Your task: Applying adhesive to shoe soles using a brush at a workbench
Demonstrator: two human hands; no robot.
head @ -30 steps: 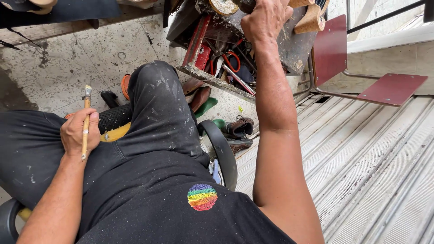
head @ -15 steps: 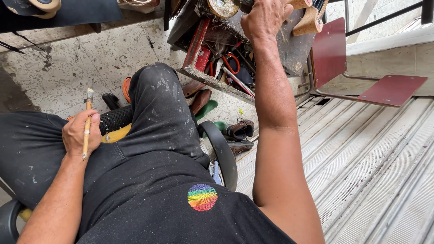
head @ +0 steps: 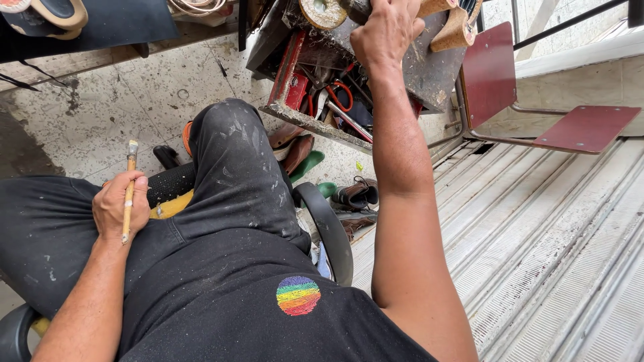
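Left hand (head: 121, 204) clamped on a thin wooden-handled brush (head: 128, 190).
Its long axis runs 12 to 6 o'clock, bristles up; right hand (head: 384, 32) grips a dark object at 1 o'clock.

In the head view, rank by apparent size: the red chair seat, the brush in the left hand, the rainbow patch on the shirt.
1. Red chair seat, clearly largest.
2. Brush, long but thin.
3. Rainbow patch, unsure against the brush: it is shorter but wider, and sits nearer the camera.

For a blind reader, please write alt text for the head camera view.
A seated person's right hand reaches into a cluttered wooden tool box, while the left hand holds a thin brush upright on the thigh. Shoes lie on the floor below.
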